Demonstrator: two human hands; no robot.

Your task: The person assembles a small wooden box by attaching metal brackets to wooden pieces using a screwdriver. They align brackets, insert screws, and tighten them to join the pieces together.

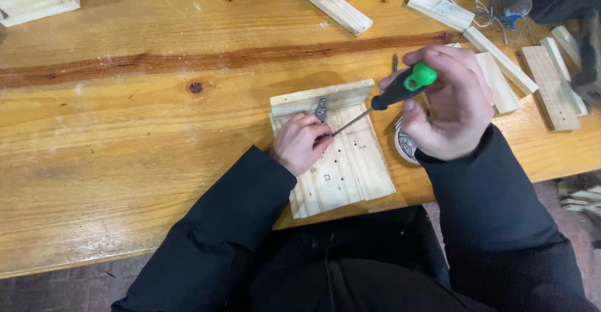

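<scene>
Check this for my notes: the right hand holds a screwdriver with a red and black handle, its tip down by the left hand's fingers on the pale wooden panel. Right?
Not quite: the head view shows the screwdriver handle is green and black, not red. The rest holds: the right hand holds it, its tip by the left hand on the pale wooden panel.

No packages, labels, signs or screens show anywhere on the wooden workbench [125,130]. Only bare wood and tools lie there.

Black long sleeves, bare hands, no gloves.
</scene>
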